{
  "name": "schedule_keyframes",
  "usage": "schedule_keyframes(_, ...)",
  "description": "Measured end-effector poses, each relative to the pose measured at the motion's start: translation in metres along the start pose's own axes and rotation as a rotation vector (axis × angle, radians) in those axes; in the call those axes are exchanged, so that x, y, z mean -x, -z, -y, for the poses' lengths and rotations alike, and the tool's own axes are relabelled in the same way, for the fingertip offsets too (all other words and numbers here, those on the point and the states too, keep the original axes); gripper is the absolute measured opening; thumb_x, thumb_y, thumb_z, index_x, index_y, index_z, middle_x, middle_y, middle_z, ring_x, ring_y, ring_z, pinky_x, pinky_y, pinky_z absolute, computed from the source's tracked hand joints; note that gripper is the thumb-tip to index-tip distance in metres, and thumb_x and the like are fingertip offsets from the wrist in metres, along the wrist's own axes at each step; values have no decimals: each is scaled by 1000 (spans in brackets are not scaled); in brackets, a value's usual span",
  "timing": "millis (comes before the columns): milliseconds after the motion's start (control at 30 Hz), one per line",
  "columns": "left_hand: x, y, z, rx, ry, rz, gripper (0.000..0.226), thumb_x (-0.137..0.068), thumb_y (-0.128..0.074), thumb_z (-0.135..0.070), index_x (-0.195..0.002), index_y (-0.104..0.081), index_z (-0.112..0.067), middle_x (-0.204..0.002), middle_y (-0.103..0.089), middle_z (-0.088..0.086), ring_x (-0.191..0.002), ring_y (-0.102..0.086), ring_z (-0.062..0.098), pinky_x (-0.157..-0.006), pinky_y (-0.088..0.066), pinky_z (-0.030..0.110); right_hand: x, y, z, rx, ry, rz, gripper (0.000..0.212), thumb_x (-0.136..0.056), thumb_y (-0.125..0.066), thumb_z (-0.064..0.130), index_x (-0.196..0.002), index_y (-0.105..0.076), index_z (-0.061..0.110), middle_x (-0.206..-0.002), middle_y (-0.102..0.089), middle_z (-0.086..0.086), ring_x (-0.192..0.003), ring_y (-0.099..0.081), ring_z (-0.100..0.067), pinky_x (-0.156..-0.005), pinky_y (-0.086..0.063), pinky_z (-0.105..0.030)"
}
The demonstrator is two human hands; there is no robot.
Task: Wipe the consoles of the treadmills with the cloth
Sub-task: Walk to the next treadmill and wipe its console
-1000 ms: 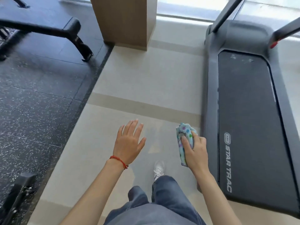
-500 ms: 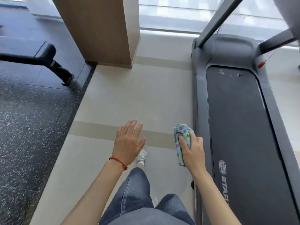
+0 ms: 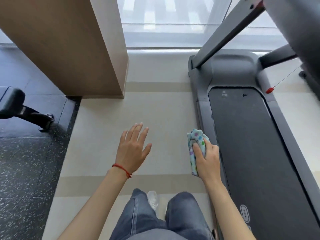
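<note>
My right hand (image 3: 208,159) grips a folded light-blue cloth (image 3: 194,142) with coloured dots, held in the air just left of the treadmill's side rail. A grey treadmill (image 3: 204,104) with a black belt (image 3: 245,135) fills the right side. Its two slanted uprights (image 3: 225,35) rise toward the top right, where a grey underside of the console (image 3: 294,23) shows at the corner. My left hand (image 3: 132,148) hovers over the pale floor with straight, spread fingers and holds nothing. A red string circles its wrist.
A wide wooden pillar (image 3: 72,45) stands ahead on the left. A black bench leg (image 3: 26,113) sits on dark speckled rubber flooring (image 3: 26,170) at the far left. A bright window (image 3: 164,21) runs along the back. A red safety clip (image 3: 269,90) hangs on a cord by the treadmill.
I have walked forward along the treadmill; the pillar, window and uprights are nearer and larger. Both hands keep their pose, the cloth still held in my right hand.
</note>
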State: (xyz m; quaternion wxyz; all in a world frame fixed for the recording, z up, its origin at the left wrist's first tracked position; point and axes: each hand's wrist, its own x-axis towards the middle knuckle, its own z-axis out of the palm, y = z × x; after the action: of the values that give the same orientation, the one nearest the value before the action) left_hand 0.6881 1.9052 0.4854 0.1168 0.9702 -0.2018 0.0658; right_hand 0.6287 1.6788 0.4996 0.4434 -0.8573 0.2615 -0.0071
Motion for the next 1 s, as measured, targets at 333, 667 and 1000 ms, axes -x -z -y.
schedule_keyframes(333,-154,-38,2,23,-11,4,52,-91,-34,-40,-123,-55,-5,-127,-55,20,-117,-52,35,-93,-43,53,-157,5,30,27,42,-23,41,-91,-47,39,-127,-47,19,-105,-41,-5,-87,-52,-22,-74,-39,-30)
schedule_keyframes(667,-298,-46,-18,24,-6,-45,52,-90,-36,-39,-123,-55,-4,-126,-56,20,-116,-53,36,-93,-44,53,-297,38,69,33,44,-9,42,-90,-45,46,-126,-46,24,-106,-42,-3,-89,-55,-23,-75,-42,-33)
schedule_keyframes(1000,-422,-52,-17,45,-141,-109,50,-89,-38,-39,-125,-53,-6,-129,-54,19,-120,-43,31,-93,-42,52,-382,47,116,-50,79,-111,60,-77,-37,63,-124,-47,27,-103,-42,-2,-86,-54,-16,-65,-39,-25)
